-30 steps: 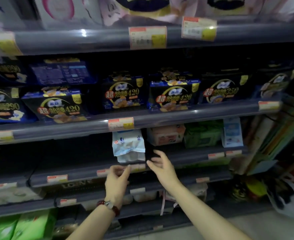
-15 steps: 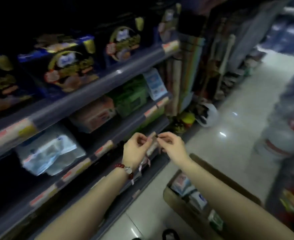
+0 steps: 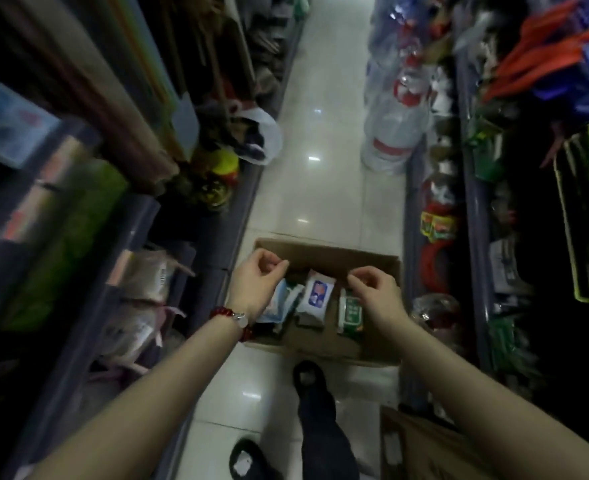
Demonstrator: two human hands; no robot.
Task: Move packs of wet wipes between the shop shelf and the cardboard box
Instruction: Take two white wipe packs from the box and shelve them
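Observation:
An open cardboard box point(image 3: 362, 258) lies on the aisle floor below me. Inside stand a white pack of wet wipes with a blue label point(image 3: 315, 296), a green and white pack point(image 3: 350, 311) to its right and a pale blue pack point(image 3: 282, 303) to its left. My left hand point(image 3: 256, 285), with a red bead bracelet at the wrist, hovers over the box's left side, fingers curled and holding nothing. My right hand point(image 3: 374, 289) hovers over the green pack, fingers curled, also holding nothing. The shop shelf point(image 3: 123, 216) runs along the left.
Water jugs point(image 3: 395, 133) stand on the floor at the right shelving. A white plastic bag point(image 3: 267, 133) and a yellow jar point(image 3: 222, 168) sit at the left shelf's foot. A second cardboard box point(image 3: 424, 448) is at bottom right. My dark shoes point(image 3: 308, 379) stand before the box.
My view has swung from the shelf to the right and down to the box on the floor. Both hands have left the shelf edge and now hang over the box.

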